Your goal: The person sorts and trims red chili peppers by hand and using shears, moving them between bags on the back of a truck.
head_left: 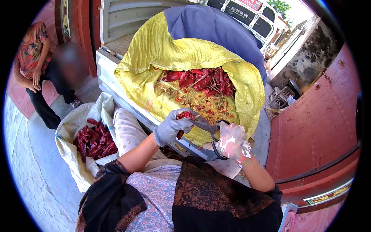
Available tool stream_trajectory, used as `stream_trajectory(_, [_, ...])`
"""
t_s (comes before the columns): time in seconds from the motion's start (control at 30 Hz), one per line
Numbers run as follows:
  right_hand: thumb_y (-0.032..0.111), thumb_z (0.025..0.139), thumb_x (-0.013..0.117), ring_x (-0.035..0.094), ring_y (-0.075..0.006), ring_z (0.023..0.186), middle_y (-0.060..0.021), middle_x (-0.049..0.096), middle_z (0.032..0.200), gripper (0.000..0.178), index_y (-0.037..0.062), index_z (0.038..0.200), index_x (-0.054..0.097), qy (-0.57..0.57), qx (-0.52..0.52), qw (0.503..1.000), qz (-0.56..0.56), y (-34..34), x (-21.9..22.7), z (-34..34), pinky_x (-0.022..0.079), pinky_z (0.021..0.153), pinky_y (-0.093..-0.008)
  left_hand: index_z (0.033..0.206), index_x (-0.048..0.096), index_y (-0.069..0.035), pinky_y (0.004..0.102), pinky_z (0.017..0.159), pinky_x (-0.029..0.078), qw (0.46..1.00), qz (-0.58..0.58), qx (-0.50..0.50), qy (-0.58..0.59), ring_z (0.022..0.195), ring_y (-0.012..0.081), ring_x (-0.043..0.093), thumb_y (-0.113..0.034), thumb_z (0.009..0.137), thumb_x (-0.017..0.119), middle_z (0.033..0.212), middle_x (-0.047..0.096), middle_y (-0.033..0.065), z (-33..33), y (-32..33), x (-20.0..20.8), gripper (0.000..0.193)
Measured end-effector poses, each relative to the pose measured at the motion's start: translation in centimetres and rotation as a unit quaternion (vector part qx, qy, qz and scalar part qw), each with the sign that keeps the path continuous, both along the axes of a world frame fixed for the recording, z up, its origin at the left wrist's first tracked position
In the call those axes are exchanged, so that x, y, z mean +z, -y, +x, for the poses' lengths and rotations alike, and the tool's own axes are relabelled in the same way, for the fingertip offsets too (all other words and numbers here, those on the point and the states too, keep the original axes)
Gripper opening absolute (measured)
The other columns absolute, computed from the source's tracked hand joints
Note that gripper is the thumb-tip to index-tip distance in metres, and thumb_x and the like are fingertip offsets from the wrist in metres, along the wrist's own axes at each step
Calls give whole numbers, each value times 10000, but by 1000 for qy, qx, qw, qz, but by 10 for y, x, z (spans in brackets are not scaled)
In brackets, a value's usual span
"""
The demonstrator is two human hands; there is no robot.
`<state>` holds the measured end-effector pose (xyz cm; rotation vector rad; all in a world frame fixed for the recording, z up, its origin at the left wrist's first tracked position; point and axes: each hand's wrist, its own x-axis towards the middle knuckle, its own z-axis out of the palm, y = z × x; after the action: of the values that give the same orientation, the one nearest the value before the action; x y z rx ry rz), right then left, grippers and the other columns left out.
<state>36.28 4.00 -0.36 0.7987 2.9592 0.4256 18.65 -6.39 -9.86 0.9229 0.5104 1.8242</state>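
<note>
Grey-gloved, my left hand (172, 127) is closed around dried red chili peppers (186, 115); one pokes out below its fingers. My right hand (234, 144), in a pink and white patterned glove, grips black-handled scissors (205, 125), whose blades point left at the stem end of the held peppers. Whether the blades touch a stem I cannot make out. Just beyond both hands, a yellow woven sack (147, 50) lies spread open. On it are a heap of red dried chilies (201, 80) and a scatter of seeds and stem bits (189, 98).
At my left stands a white woven sack (73, 158) holding cut chilies (94, 141). The yellow sack rests on a vehicle's cargo bed (106, 67), partly under a dark blue cloth (212, 27). Another person (36, 58) sits at far left. A red metal gate (309, 120) stands at right.
</note>
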Motion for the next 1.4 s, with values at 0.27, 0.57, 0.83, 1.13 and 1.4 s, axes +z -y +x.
stream_trajectory(0.27, [708,650,590,633,-287,651,-136,631,680,687,47,832,620,26,9,999,-21,-1,-3,-3,477,597,-372,793,519,-61,242,497,317,996,-61,39,-46,516,77,370,-73,816,577,585,419,-20,-4,7,-5,64])
stream_trajectory(0.57, [459,868,543,522,-115,550,-44,620,657,441,42,745,620,-116,14,706,-699,-21,-54,20,383,484,-257,823,523,-60,245,527,336,998,-54,-18,12,555,96,409,-130,833,606,616,447,-7,-2,6,-5,109])
stream_trajectory(0.83, [605,873,389,547,-163,637,-150,607,722,651,-8,761,579,-141,28,587,-797,-7,-50,23,417,611,-258,826,532,-50,229,497,299,994,-41,-42,94,522,79,373,-183,864,565,604,433,-9,5,4,-2,142])
stream_trajectory(1.13, [620,773,540,572,-198,792,-138,616,849,672,-27,948,578,-132,96,693,-703,-32,-73,18,436,681,-301,770,488,-63,236,515,292,988,-4,-91,124,527,84,346,-247,857,566,578,393,-25,5,-1,-6,219])
stream_trajectory(1.4, [659,668,622,631,-368,768,-221,625,766,734,-5,974,560,-9,37,988,-151,-17,-34,9,500,677,-420,705,449,-74,251,515,292,954,12,-248,168,518,92,320,-289,859,529,591,364,-27,2,-2,-13,276])
